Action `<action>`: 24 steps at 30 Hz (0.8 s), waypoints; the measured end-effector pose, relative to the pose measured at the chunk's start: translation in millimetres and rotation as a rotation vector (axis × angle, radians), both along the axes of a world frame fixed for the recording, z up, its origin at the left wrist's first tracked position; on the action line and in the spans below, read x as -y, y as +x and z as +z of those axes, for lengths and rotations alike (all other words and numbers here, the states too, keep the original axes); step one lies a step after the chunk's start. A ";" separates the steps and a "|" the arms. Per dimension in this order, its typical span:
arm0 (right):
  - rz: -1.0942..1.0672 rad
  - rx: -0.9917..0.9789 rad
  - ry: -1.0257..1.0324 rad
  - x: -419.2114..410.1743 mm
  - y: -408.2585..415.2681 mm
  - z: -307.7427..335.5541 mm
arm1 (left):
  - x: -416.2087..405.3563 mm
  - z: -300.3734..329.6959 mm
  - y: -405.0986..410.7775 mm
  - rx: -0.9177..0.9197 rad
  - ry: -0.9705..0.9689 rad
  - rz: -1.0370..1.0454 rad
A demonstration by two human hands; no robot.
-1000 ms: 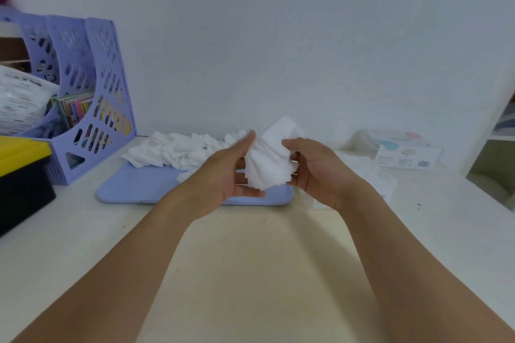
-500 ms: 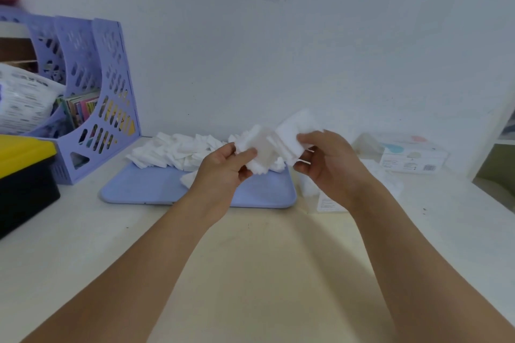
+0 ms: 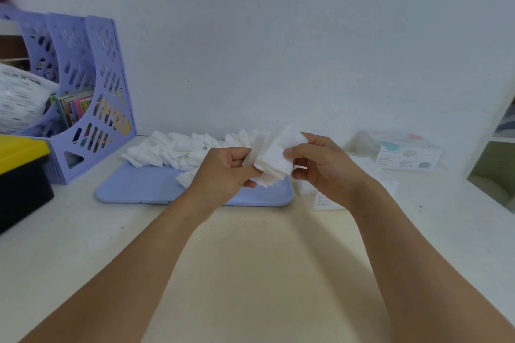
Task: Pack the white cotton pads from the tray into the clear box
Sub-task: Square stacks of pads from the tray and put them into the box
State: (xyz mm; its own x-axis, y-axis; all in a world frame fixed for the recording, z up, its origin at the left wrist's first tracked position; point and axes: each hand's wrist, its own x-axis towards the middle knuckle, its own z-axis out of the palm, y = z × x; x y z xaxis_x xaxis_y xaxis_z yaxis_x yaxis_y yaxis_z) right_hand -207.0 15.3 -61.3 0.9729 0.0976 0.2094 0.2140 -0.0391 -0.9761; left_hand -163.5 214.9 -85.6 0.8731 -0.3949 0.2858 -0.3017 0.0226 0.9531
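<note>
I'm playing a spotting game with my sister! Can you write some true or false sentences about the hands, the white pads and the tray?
1. Both hands hold one bunch of white pads together. True: the left hand and right hand grip it from either side.
2. The tray is red. False: it is light blue.
3. More pads lie in a pile along the tray's far side. True.
4. The purple file rack stands right of the tray. False: it stands to the left.
5. The held bunch rests flat on the table. False: it is lifted above the tray.
</note>
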 end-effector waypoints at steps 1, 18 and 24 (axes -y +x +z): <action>-0.006 0.003 -0.018 0.3 0.1 -0.5 | -0.2 0.1 -0.3 0.009 0.012 -0.012; -0.169 0.267 -0.257 -6.6 2.0 -3.3 | -3.8 -2.8 2.8 -0.117 0.034 -0.093; -0.210 0.336 -0.155 -3.0 3.2 -4.1 | -5.9 -2.6 4.0 -0.215 -0.030 -0.151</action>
State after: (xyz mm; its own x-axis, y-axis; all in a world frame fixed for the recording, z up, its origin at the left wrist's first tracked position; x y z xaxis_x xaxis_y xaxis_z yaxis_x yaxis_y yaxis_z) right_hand -203.9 18.3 -65.5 0.8551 -0.0403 0.5168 0.4910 -0.2568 -0.8324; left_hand -159.5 220.8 -88.3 0.8470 -0.5194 0.1137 -0.0836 0.0810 0.9932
